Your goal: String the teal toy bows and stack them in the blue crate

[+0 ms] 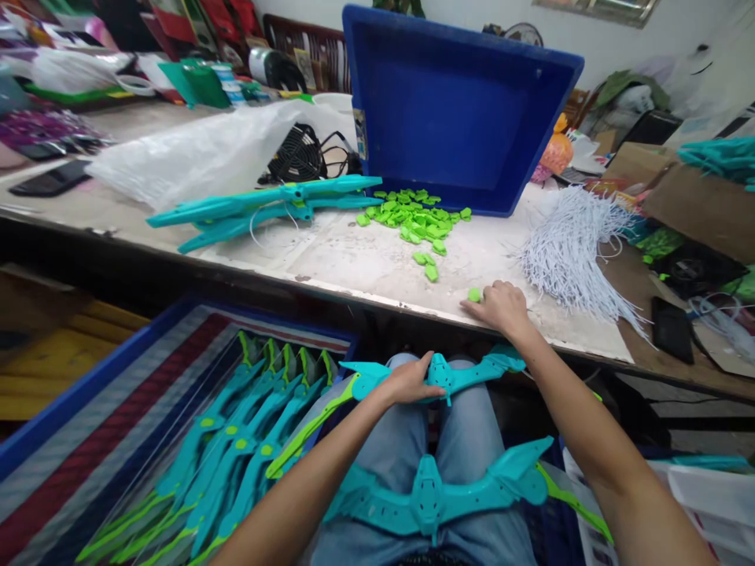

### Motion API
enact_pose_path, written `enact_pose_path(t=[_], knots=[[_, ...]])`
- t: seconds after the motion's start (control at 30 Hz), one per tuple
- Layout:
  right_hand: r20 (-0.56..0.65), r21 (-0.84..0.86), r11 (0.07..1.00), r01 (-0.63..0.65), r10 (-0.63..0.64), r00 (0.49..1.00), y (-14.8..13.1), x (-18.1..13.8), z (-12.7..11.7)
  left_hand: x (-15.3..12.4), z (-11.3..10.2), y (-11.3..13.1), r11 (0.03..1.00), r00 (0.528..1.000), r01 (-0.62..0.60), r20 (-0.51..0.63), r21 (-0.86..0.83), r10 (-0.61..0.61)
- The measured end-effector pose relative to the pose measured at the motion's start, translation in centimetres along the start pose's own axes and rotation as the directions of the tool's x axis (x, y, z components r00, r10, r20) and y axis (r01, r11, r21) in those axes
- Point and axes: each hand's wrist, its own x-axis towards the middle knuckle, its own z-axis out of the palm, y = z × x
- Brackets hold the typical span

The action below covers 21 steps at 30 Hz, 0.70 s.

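Observation:
My left hand (pixel 406 384) grips a teal toy bow (pixel 465 375) held over my knees, just below the table edge. My right hand (pixel 501 308) rests on the table's front edge, fingers pinching a small green plastic piece (pixel 473 295). A second teal bow (pixel 436 495) lies across my lap. A heap of the same green pieces (pixel 413 218) sits further back on the table, in front of a tilted blue crate (pixel 454 102).
A bundle of white cords (pixel 569 251) lies right of my right hand. Teal bow parts (pixel 259 208) lie at the left of the table. A blue bin (pixel 76 393) at my lower left holds several finished bows (pixel 236 448). Clutter fills the table's back.

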Motion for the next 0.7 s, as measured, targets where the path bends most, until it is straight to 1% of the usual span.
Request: enact_pose_path(t=[0.07, 0.13, 0.17, 0.23, 0.3, 0.33, 0.4, 0.47, 0.5, 0.57, 0.63, 0.7], knots=[[-0.082, 0.102, 0.988, 0.112, -0.104, 0.991, 1.0, 0.5, 0.7, 0.2, -0.3, -0.1, 0.999, 1.0, -0.028, 0.014, -0.04, 0.028], [-0.116, 0.226, 0.946, 0.233, -0.211, 0.971, 1.8, 1.1, 1.5, 0.5, -0.6, -0.1, 0.994, 0.998, -0.062, 0.028, -0.085, 0.065], [-0.112, 0.278, 0.923, 0.265, -0.243, 0.963, 2.0, 1.2, 1.9, 0.7, -0.8, -0.2, 0.991, 0.996, -0.074, 0.039, -0.108, 0.078], [-0.121, 0.364, 0.888, 0.281, -0.254, 0.96, 1.8, 0.5, 2.4, 1.2, -1.0, -0.4, 0.981, 0.994, -0.076, 0.06, -0.177, 0.088], [-0.195, 0.463, 0.829, 0.314, -0.25, 0.948, 1.1, -1.6, 2.8, 1.6, -1.1, -0.7, 0.95, 0.994, -0.062, 0.071, -0.306, 0.087], [-0.236, 0.518, 0.779, 0.354, -0.268, 0.934, 0.5, -3.1, 3.1, 1.7, -1.1, -0.8, 0.921, 0.993, -0.05, 0.076, -0.386, 0.086], [-0.275, 0.605, 0.66, 0.445, -0.351, 0.895, -0.8, -6.8, 3.8, 1.9, -1.0, -1.0, 0.846, 0.993, -0.015, 0.093, -0.533, 0.076], [-0.271, 0.63, 0.589, 0.506, -0.444, 0.854, -2.0, -10.0, 4.9, 2.1, -0.9, -1.1, 0.767, 0.992, 0.039, 0.116, -0.64, 0.046], [-0.269, 0.628, 0.577, 0.522, -0.469, 0.841, -2.5, -11.3, 5.6, 2.1, -0.8, -1.0, 0.73, 0.992, 0.065, 0.125, -0.68, 0.027], [-0.286, 0.621, 0.572, 0.536, -0.471, 0.834, -3.1, -12.6, 7.0, 2.2, -0.6, -0.9, 0.668, 0.991, 0.095, 0.134, -0.738, 0.007], [-0.303, 0.633, 0.567, 0.527, -0.445, 0.843, -3.4, -12.7, 8.0, 2.2, -0.5, -0.8, 0.633, 0.992, 0.084, 0.124, -0.769, 0.02], [-0.294, 0.661, 0.563, 0.497, -0.414, 0.861, -3.4, -12.3, 8.6, 2.3, -0.4, -0.7, 0.636, 0.994, 0.051, 0.104, -0.77, 0.046]])
